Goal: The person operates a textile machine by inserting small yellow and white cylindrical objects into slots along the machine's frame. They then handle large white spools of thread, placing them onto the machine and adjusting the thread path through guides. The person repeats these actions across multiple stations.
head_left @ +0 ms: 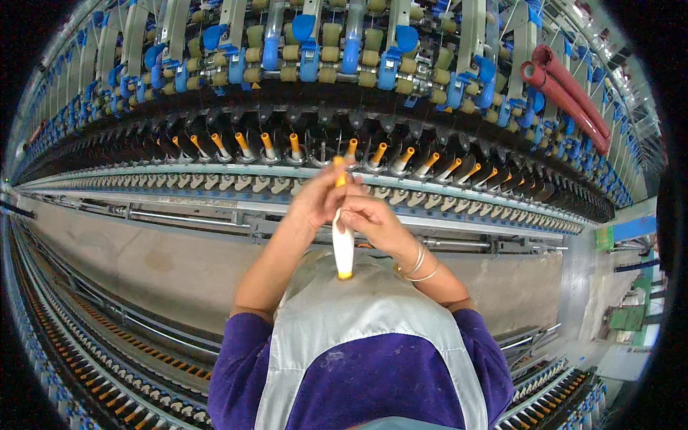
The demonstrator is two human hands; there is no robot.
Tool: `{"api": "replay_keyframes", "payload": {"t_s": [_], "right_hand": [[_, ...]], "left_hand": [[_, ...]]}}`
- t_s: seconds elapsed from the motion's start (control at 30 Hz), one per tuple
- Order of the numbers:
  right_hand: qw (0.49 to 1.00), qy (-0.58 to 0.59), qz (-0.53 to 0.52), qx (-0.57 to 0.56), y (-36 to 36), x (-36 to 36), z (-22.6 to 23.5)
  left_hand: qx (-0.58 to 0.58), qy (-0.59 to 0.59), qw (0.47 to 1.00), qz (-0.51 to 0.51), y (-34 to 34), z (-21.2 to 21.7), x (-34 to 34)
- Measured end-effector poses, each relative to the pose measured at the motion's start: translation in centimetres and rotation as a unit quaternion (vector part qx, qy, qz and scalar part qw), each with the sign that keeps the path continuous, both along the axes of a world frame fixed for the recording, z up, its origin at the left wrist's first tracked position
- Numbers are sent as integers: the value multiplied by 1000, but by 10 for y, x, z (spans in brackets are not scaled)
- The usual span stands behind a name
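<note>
In front of my apron, a white yarn bobbin hangs upright with its orange end down. My right hand is closed, its fingertips at the bobbin's upper, tapering part. Just beyond it, my left hand has its fingers around an orange tube end, slightly smeared by motion. Fingers hide the stretch between, so I cannot tell whether tube end and bobbin are one piece. Past my hands runs a row of orange-tipped bobbins on spindles. One spindle in that row shows no orange tip.
A pale rail runs along the spinning frame before the spindles. Above are blue clamps and rollers. Dark red tubes lie at upper right. Behind me, across the aisle floor, stands another machine with orange-tipped bobbins.
</note>
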State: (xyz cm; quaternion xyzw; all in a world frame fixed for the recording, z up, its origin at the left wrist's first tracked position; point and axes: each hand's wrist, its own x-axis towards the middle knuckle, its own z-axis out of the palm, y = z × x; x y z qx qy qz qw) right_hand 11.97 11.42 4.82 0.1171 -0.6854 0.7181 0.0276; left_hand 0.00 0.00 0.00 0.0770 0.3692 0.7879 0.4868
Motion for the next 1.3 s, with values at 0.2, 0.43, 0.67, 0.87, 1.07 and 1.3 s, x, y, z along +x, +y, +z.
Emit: {"api": "replay_keyframes", "payload": {"t_s": [0.2, 0.43, 0.67, 0.87, 1.07, 1.3], "right_hand": [[899, -217, -44, -377, 7, -56, -44], [979, -189, -64, 48, 52, -38, -43], [956, -67, -284, 38, 42, -65, -107], [810, 18, -324, 488, -6, -117, -137], [759, -93, -305, 567, -6, -130, -151], [670, 54, -399, 623, -12, -138, -115]], "left_hand": [[-142, -89, 986, -25, 6, -46, 52], [-117, 223, 907, -339, -85, 8, -10], [-414, 755, 477, -179, -213, -13, -109], [-466, 761, 444, -81, -389, -95, -189], [-438, 318, 786, 299, -372, -179, -201], [-84, 45, 908, 407, -287, -115, -196]]}}
